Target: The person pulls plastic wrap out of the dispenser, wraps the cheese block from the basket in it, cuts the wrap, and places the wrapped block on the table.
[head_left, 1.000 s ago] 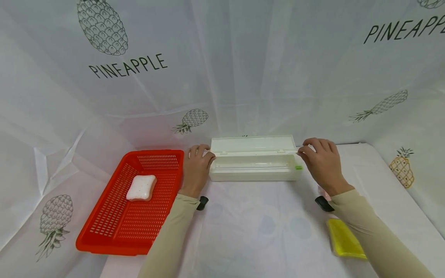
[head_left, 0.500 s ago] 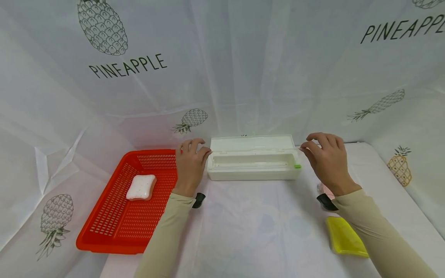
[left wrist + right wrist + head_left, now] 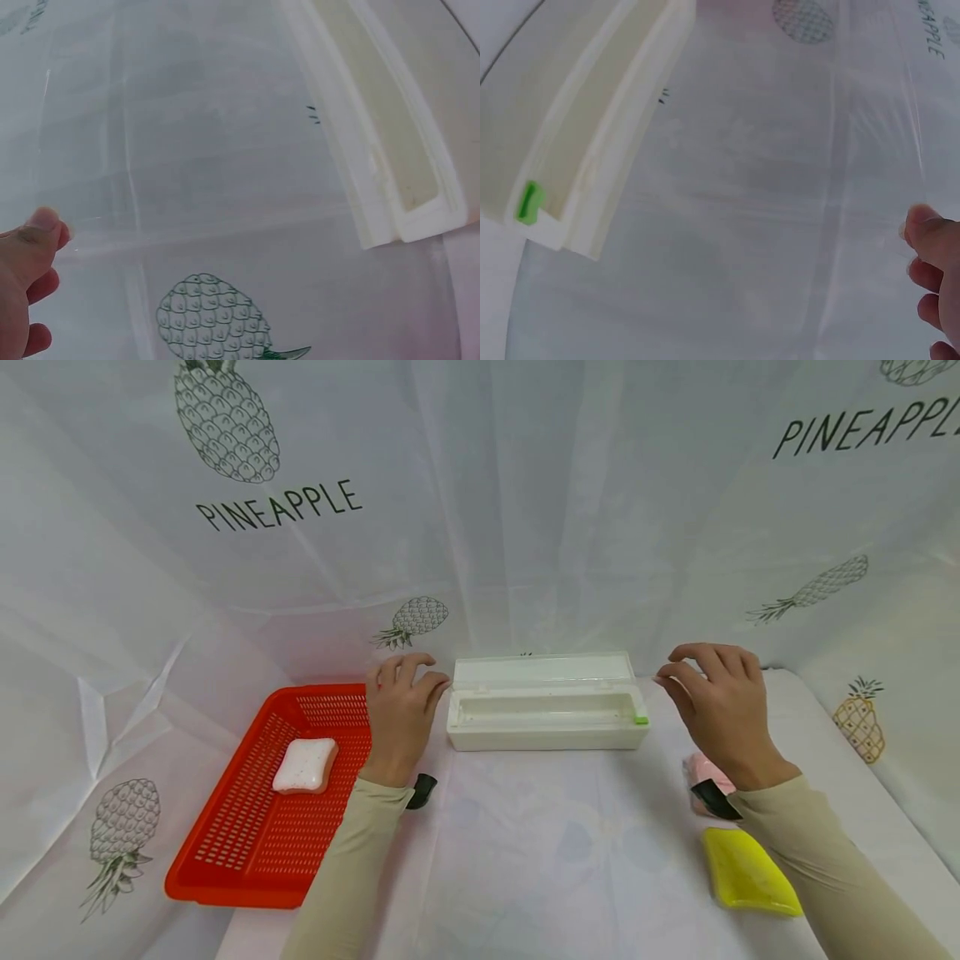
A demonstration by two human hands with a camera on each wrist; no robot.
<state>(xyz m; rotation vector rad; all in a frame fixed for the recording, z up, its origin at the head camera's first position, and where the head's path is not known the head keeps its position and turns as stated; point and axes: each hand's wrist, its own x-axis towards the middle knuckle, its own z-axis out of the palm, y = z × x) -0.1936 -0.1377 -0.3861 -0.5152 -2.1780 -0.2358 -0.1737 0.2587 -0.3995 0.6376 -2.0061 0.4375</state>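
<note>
A clear sheet of cling film (image 3: 917, 139) stretches between the two hands, its edge faintly visible in both wrist views. My left hand (image 3: 397, 718) pinches one corner between thumb and forefinger, left of the white cling film dispenser (image 3: 547, 740). To the dispenser's right, my right hand (image 3: 723, 718) pinches the other corner the same way. The long dispenser lies on the table with its lid (image 3: 543, 669) raised at the back. A green slider (image 3: 641, 721) sits at its right end. Much of the film is too transparent to trace in the head view.
At left stands a red perforated basket (image 3: 255, 852) with a bread-slice-shaped item (image 3: 305, 766) in it. On the right lie a yellow packet (image 3: 750, 872) and a pink item (image 3: 707, 770), partly hidden by the wrist. A pineapple-printed sheet (image 3: 525, 527) hangs behind.
Both hands have moved apart, the left one leftward over the basket's edge and the right one rightward, away from the dispenser's ends. More of the pink item shows.
</note>
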